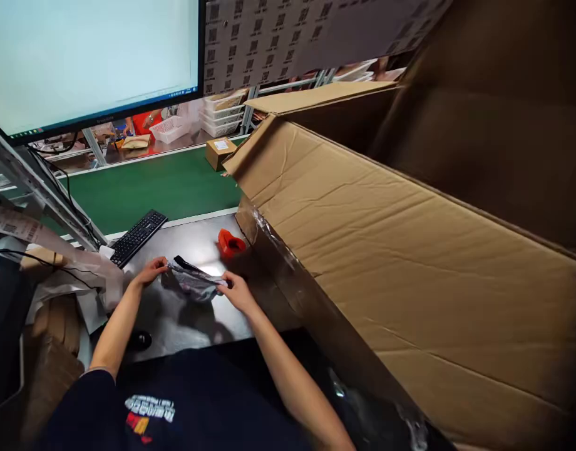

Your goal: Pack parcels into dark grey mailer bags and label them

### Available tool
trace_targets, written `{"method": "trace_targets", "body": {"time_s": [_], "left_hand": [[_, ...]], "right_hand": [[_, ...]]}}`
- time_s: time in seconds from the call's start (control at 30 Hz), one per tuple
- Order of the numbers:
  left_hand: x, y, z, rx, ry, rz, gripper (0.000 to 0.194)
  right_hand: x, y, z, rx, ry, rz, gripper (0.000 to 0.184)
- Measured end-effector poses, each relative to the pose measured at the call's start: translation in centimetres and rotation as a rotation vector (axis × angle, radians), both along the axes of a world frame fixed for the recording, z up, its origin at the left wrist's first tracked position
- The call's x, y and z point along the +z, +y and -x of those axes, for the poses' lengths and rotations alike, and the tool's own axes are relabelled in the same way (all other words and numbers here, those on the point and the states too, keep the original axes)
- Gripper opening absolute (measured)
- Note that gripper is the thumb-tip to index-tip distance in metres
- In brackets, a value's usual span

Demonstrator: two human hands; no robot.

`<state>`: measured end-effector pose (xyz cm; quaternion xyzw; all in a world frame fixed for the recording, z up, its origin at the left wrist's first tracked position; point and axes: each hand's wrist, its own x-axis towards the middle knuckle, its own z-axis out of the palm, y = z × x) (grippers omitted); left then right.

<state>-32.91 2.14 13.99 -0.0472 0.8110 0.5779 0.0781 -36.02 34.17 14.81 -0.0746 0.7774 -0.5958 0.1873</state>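
Both your arms are stretched out forward over the dark table (185, 326), elbows slightly bent. Your left hand (149, 272) has its fingers curled down on the left end of a small crinkly plastic bag (194, 283), and your right hand (235, 291) pinches the right end, so the bag's held between them just over the tabletop. An orange tool (230, 242) sits just behind it, keyboard (138, 237) off to the left, big cardboard box (410, 263) on your right.
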Motion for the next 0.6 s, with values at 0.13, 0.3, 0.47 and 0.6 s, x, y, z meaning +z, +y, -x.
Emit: {"method": "trace_targets", "body": {"time_s": [0.13, 0.3, 0.47, 0.6], "left_hand": [[0.2, 0.0, -4.2, 0.166, 0.237, -0.336, 0.045], [-3.4, 3.2, -5.1, 0.319, 0.051, -0.434, 0.073], [-7.1, 5.0, -2.9, 0.527, -0.105, -0.316, 0.05], [-7.7, 4.7, -0.4, 0.615, -0.17, -0.265, 0.048]], "right_hand": [[2.7, 1.0, 0.1, 0.119, 0.394, 0.031, 0.01], [-0.4, -0.6, 1.6, 0.19, 0.233, 0.099, 0.028], [-3.7, -1.5, 3.7, 0.048, 0.21, -0.011, 0.05], [-2.7, -2.7, 2.6, -0.029, 0.714, -0.382, 0.041]]}}
